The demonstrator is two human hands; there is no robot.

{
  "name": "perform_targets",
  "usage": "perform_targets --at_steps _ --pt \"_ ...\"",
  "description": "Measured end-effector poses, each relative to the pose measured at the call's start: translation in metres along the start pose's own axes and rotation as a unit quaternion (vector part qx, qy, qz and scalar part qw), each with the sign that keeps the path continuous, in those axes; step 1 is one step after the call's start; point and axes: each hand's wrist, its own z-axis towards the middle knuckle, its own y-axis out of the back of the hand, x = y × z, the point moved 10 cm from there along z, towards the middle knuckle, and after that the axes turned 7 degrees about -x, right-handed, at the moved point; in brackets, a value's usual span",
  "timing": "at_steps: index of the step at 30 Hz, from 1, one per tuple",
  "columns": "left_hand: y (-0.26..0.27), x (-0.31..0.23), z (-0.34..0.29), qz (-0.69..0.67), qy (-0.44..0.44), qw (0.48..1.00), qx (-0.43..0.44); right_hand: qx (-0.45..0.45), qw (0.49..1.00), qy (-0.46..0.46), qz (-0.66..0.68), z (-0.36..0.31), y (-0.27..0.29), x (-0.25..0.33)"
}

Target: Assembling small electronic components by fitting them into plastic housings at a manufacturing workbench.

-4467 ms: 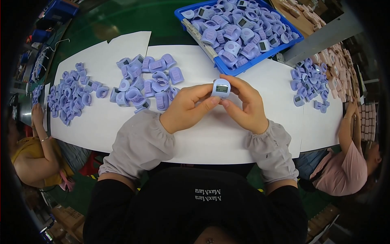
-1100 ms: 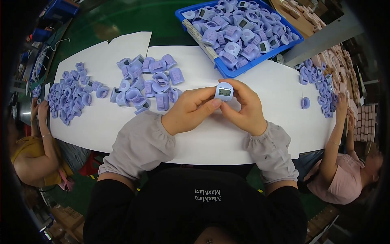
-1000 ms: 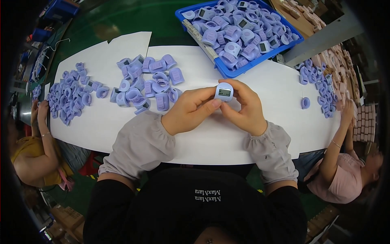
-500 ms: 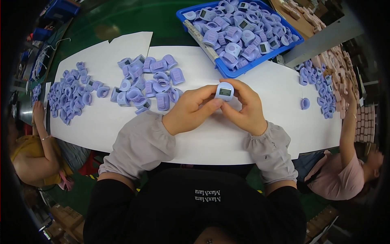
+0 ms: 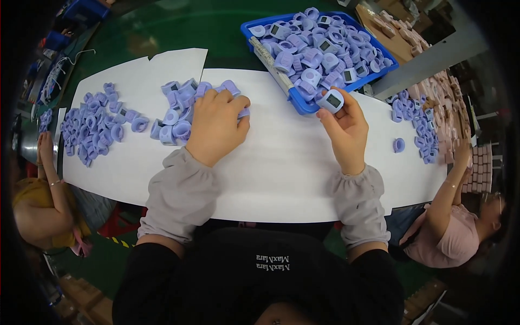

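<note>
My right hand (image 5: 349, 130) pinches a light purple finger counter (image 5: 331, 101) between thumb and fingers, its small grey display facing up, by the near corner of the blue tray (image 5: 305, 107). My left hand (image 5: 219, 123) lies palm down over the middle pile of purple finger counters (image 5: 170, 117), hiding much of it. Its fingers are curled, and a purple counter (image 5: 244, 112) shows between thumb and index finger; the other fingertips are hidden. The tray is heaped with similar ring-shaped counters, some showing displays.
White sheets (image 5: 281, 189) cover the table. Another pile of purple counters (image 5: 95, 124) lies at left, more (image 5: 425, 130) at right, with one lone counter (image 5: 398, 145). A grey post (image 5: 428, 65) rises beside the tray. Co-workers sit on both sides.
Both hands held one counter together before me. The right hand has carried it up and right to the tray's corner; the left has left it and moved onto the middle pile.
</note>
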Motion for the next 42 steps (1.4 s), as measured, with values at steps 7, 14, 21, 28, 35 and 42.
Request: perform_targets --at_steps 7,14,21,28,35,42 --pt "-0.003 -0.017 0.007 -0.229 0.069 0.969 0.060 0.053 0.998 -0.016 0.024 -0.016 -0.014 -0.005" --pt "0.009 -0.067 -0.001 -0.197 -0.186 0.962 0.026 0.107 0.993 -0.012 0.039 -0.027 -0.026 -0.012" --pt "-0.007 -0.060 -0.002 -0.432 0.002 0.899 0.069 0.170 0.985 0.013 0.020 -0.037 -0.038 -0.008" --pt "-0.027 -0.059 -0.009 -0.536 0.095 0.831 0.111 0.194 0.981 0.008 -0.028 -0.039 -0.037 -0.005" --pt "-0.031 -0.060 -0.009 -0.536 0.071 0.834 0.110 0.213 0.976 0.030 -0.018 -0.039 -0.037 0.000" --pt "-0.028 -0.061 -0.008 -0.493 0.033 0.864 0.097 0.217 0.976 0.022 -0.018 -0.038 -0.037 -0.004"
